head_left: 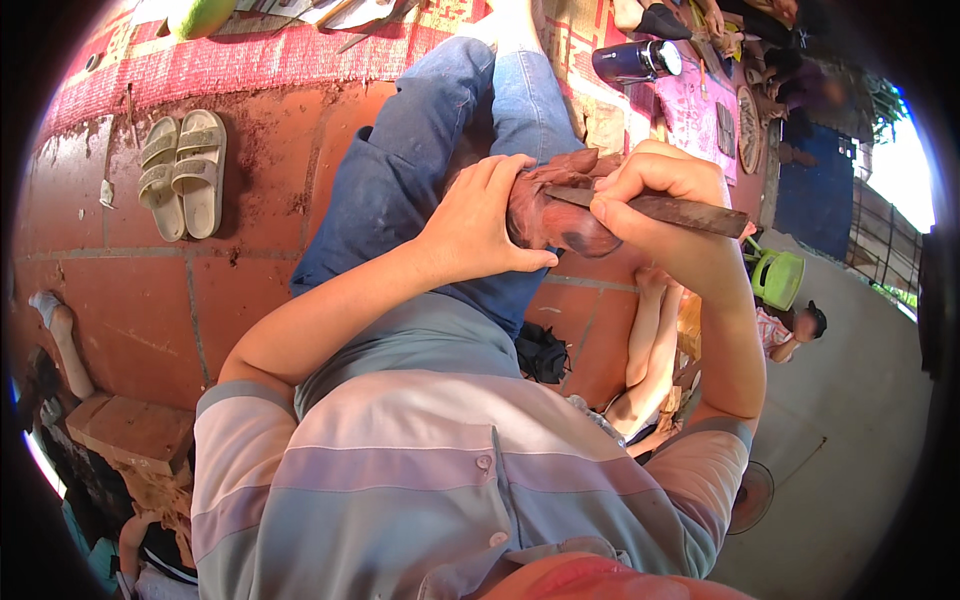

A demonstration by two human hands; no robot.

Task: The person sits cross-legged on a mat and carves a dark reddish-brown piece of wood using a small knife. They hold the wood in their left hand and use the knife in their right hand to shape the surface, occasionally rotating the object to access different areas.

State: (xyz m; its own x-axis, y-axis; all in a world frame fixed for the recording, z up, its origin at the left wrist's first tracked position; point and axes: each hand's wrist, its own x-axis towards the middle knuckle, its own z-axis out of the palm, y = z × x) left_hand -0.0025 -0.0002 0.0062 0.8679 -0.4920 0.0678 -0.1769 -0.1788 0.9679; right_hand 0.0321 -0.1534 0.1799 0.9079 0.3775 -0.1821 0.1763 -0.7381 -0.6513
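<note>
Dark-blue flask (632,62) rightward beyond carving (575,222), contents hidden. Carving reddish-brown, partly rough. Left hand (480,215) cups carving; right hand (668,190) pinches blade (692,213).

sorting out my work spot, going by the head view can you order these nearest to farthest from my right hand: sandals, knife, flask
1. Knife: held in the right hand
2. Flask: ahead, beyond that hand
3. Sandals: far over on the left
</note>
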